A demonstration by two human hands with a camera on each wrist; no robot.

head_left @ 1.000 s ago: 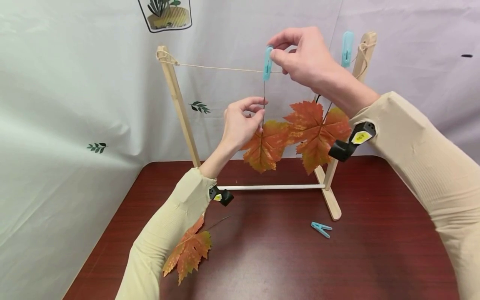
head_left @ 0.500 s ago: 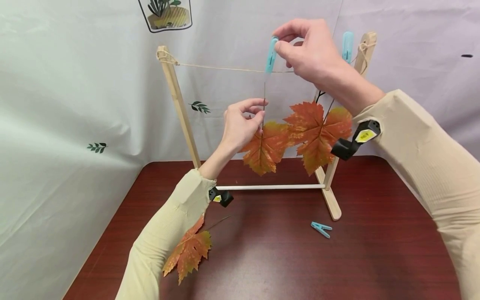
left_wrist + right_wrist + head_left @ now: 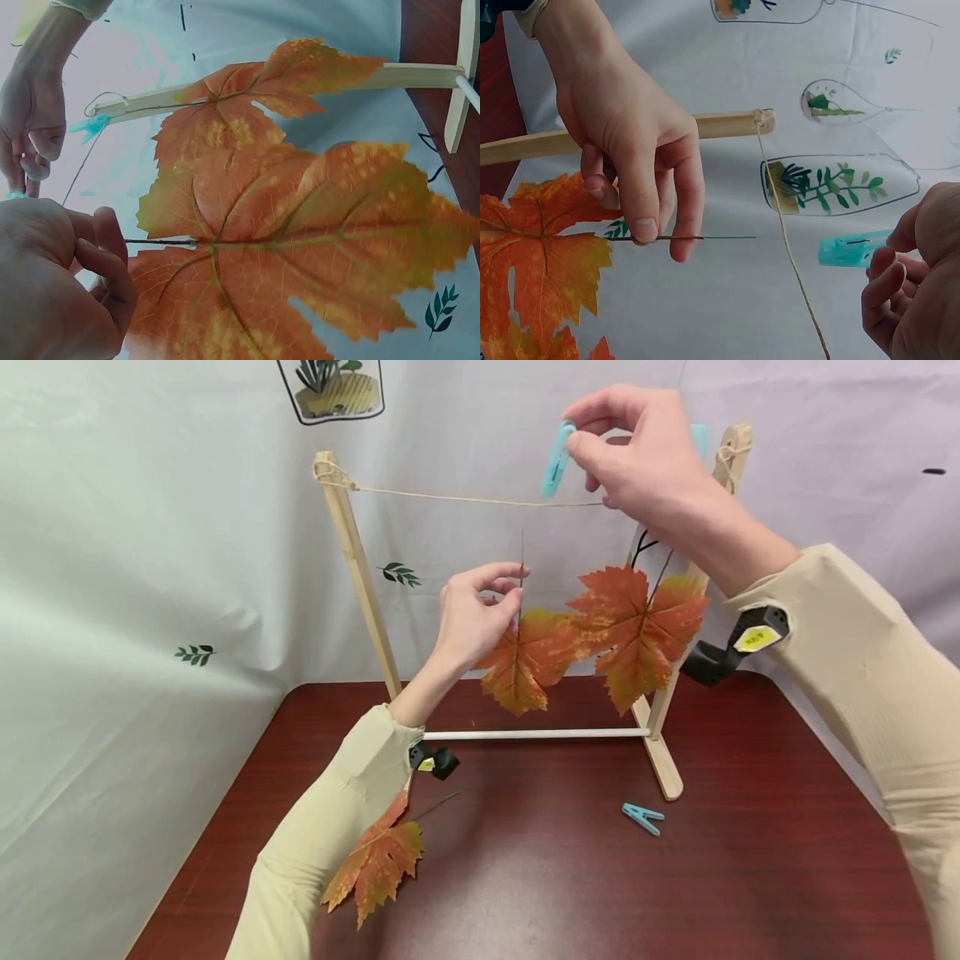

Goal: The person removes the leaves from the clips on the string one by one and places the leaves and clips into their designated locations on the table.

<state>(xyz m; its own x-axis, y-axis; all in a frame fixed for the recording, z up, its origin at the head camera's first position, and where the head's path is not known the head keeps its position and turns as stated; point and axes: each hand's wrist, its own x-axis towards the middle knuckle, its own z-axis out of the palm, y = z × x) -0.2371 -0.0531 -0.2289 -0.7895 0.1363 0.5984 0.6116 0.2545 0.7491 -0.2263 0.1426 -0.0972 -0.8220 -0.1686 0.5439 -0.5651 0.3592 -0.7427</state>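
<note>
Left hand (image 3: 474, 614): a thin stem (image 3: 522, 550) is pinched between thumb and fingers, its tip left bare below the string (image 3: 450, 496).
Orange leaf (image 3: 523, 670): it is held up by that stem, beside a second leaf (image 3: 637, 631).
Leaf handling: probably light, floppy, easily creased; best gripped by the stem, which seems stiffer.
Right hand (image 3: 648, 456): a blue clothespin (image 3: 557, 460) is pinched near its upper end, apart from the string.
Clothespin handling: likely light, smooth, springy; best squeezed at that end.
</note>
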